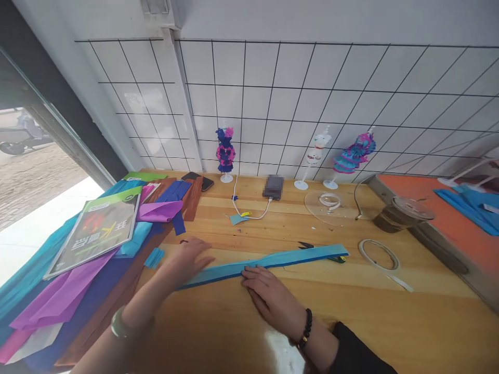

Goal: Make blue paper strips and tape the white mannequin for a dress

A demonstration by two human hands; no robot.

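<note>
A long folded strip of crepe paper, light blue with a dark blue lower edge, runs across the wooden table. My left hand is over its left end, fingers stretched and slightly apart. The fingertips of my right hand lie flat on the strip's lower edge near its middle. Under the strip's right part, black scissor blades and a yellow-and-black handle stick out. A small light blue paper piece lies left of my left hand.
Crepe paper sheets and a printed magazine cover the left side. A tape roll, a drink cup and a clear disc are to the right. Paper-dressed figures stand along the tiled wall beside a phone and a cabled device.
</note>
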